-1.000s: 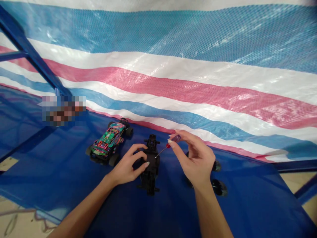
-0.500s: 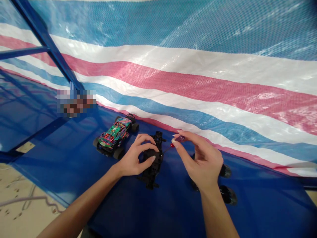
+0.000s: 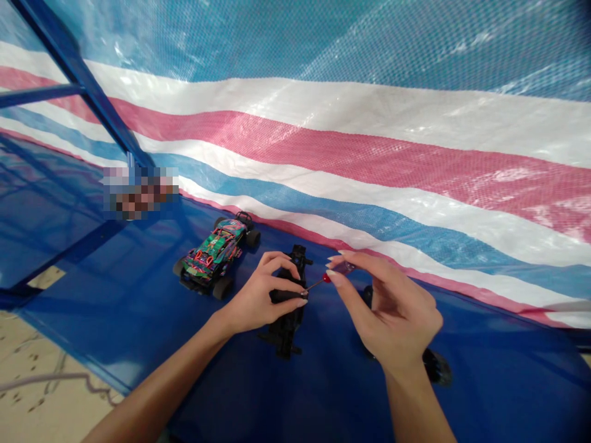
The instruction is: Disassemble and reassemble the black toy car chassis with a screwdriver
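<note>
My right hand pinches the handle of a small screwdriver, which has a clear purplish grip, a red collar and a thin metal shaft. The shaft slants down to the left, its tip meeting the fingertips of my left hand. The thumb and index finger of that hand close at the tip; whatever small piece sits between them is too tiny to make out. Under and behind the left hand lies a black toy-car chassis without wheels, its middle partly covered by the fingers.
An assembled toy car with a green patterned body stands left of my left hand. A black-wheeled part lies partly hidden behind my right hand. The blue tabletop ends at a striped tarp; a blue metal frame rises at left.
My right hand and the screwdriver have moved right and slightly down. My left thumb and index finger have shifted right and come together at the screwdriver's tip.
</note>
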`<state>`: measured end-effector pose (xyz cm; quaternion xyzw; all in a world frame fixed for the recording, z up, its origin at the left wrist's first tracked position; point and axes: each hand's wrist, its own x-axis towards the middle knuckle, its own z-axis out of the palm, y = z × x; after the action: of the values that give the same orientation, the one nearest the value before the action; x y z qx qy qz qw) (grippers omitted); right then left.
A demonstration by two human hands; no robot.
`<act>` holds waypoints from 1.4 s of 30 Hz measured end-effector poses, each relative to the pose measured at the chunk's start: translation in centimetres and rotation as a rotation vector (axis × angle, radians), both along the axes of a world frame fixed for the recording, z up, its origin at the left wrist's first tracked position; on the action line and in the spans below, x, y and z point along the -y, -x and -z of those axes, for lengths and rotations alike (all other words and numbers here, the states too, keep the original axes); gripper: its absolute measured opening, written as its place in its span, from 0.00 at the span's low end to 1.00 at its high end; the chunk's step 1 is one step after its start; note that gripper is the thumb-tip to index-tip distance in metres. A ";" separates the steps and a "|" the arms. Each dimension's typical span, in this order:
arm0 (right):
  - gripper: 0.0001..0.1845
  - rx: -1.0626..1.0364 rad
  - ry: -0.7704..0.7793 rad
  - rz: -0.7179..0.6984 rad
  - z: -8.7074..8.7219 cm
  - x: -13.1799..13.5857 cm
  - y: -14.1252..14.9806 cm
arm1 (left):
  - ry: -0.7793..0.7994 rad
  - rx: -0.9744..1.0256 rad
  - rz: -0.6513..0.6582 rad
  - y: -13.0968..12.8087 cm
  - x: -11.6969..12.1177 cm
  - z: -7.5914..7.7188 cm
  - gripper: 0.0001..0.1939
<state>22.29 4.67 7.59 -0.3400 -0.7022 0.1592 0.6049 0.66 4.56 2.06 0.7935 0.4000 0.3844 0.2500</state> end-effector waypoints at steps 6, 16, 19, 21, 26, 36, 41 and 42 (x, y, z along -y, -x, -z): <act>0.27 0.005 -0.003 0.002 0.3 0.1 0.2 | 0.016 0.041 -0.013 0.1 0.1 0.3 0.03; 0.26 0.012 -0.009 0.013 0.2 0.3 0.4 | 0.042 0.072 -0.018 0.2 0.2 0.8 0.05; 0.25 0.002 -0.001 0.015 0.1 0.4 0.4 | 0.039 0.083 -0.016 0.1 0.2 0.7 0.04; 0.25 -0.009 0.001 0.013 0.1 0.4 0.4 | 0.029 0.090 -0.019 0.0 0.2 0.6 0.04; 0.25 -0.024 -0.009 0.003 0.3 0.4 0.5 | -0.002 0.113 -0.011 -0.1 0.0 0.4 0.02; 0.20 -0.243 0.069 0.107 0.7 -0.2 1.1 | -0.011 0.222 -0.034 0.0 0.1 1.6 0.03; 0.14 -0.355 0.191 0.289 0.6 -1.0 1.5 | -0.022 0.260 -0.073 0.1 0.2 1.6 0.03; 0.15 -0.369 0.213 0.296 0.6 -1.1 1.5 | -0.025 0.261 -0.079 0.1 0.2 1.6 0.03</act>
<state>20.82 5.75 7.03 -0.4660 -0.5017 0.2015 0.7004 0.51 4.38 0.46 0.7235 0.3901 0.4987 0.2749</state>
